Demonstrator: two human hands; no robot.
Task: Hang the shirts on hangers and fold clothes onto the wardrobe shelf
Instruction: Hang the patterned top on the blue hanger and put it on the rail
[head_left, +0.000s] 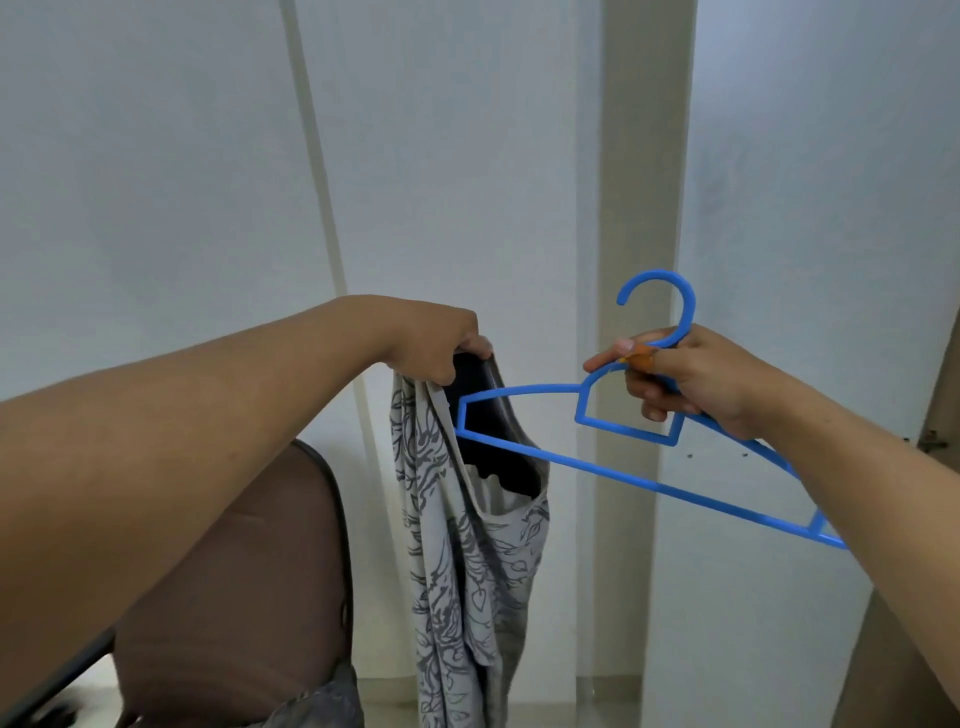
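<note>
My left hand (431, 345) grips the top of a grey shirt (467, 551) with a dark leaf print, which hangs straight down in mid-air. My right hand (685, 379) holds a blue plastic hanger (613, 470) just below its hook. The hanger's left tip pokes into the shirt's neck opening, whose inside looks dark. The hanger's right end passes behind my right forearm.
A brown chair back (234, 587) stands at lower left with another grey patterned garment (322, 706) on its seat. White wall panels (156, 182) and a beige strip (639, 208) fill the background. A brown wardrobe edge (940, 405) shows at far right.
</note>
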